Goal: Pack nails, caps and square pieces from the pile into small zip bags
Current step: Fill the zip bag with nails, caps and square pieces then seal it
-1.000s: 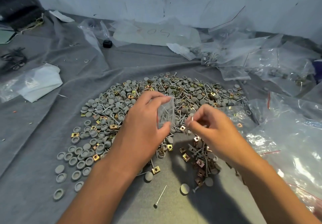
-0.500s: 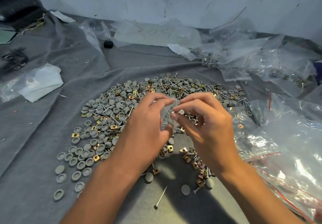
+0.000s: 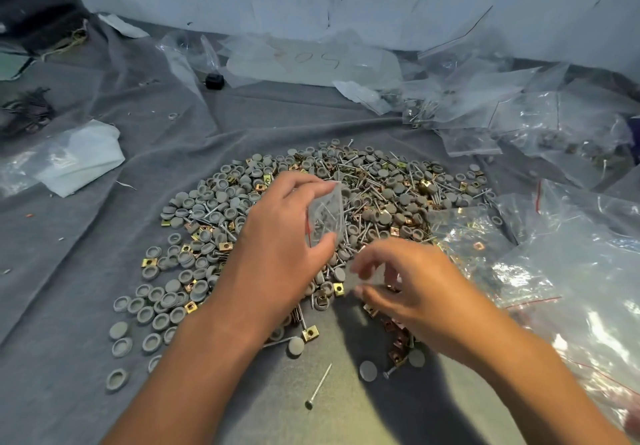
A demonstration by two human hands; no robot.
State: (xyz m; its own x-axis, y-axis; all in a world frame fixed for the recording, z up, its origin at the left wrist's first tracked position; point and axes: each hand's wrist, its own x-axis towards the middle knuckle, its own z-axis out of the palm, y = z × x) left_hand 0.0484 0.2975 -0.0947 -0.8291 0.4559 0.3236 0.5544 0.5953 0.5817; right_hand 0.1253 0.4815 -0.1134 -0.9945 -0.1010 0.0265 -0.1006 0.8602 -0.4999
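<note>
The left hand (image 3: pixel 277 247) grips a small zip bag (image 3: pixel 326 218), with the fingers curled over its top edge and the thumb under its lower edge; the bag stands upright above the pile (image 3: pixel 311 216) and some nails are seen inside it through the clear plastic. The right hand (image 3: pixel 412 289) is low over the near edge of the pile, with its fingers loosely curved and spread. The fingertips (image 3: pixel 363 273) are blurred, so I cannot tell if they pinch something or hold nothing. Half a second ago the right hand was up at the mouth of the bag, with a nail between thumb and finger; now it has moved down and away from the bag, toward the square pieces (image 3: pixel 394 327) on the grey cloth (image 3: pixel 86 306). The left hand has kept the bag at nearly the same place. One loose nail (image 3: pixel 318 386) lies alone on the cloth, near the person, and grey caps (image 3: pixel 162 299) are scattered at the left side of the pile.
</note>
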